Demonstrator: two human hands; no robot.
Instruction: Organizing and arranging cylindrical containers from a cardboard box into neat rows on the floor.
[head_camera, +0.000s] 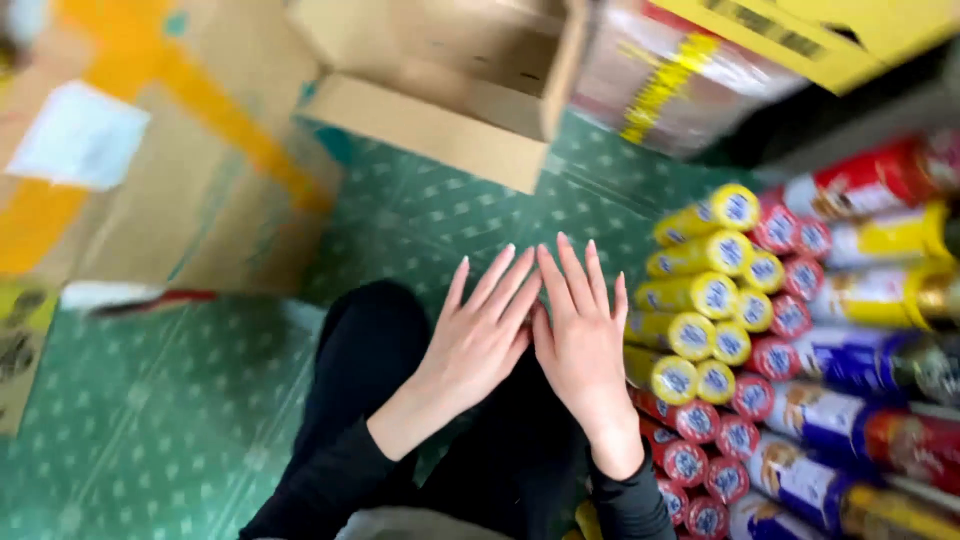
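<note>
- Two bare hands show in the head view, and we hold both flat, backs up, over our black-clad lap (370, 350).
- Our left hand (478, 335) has its fingers straight and close together, pointing up and to the right; it holds nothing.
- Our right hand (583, 335) has its fingers straight and slightly fanned, pointing up; it also holds nothing.
- We see the two hands touching along their inner edges, the left fingertips lying against the right index finger.
- We count many yellow snack tubes (695, 290) stacked on their sides just to the right of our right hand, round blue-marked ends facing us.
- We see red snack tubes (790, 290) stacked the same way beside and below the yellow ones, running down toward our right sleeve (630, 505).
- We make out more tubes in blue, red and yellow wrappers (870, 360) lying lengthwise farther right, blurred.
- We see an open cardboard box (450, 90) on the green patterned floor (160, 420) above the hands, well apart from them.
- We note a large flattened carton with orange stripes (150, 150) at the left, and a yellow carton (830, 35) at the top right.
</note>
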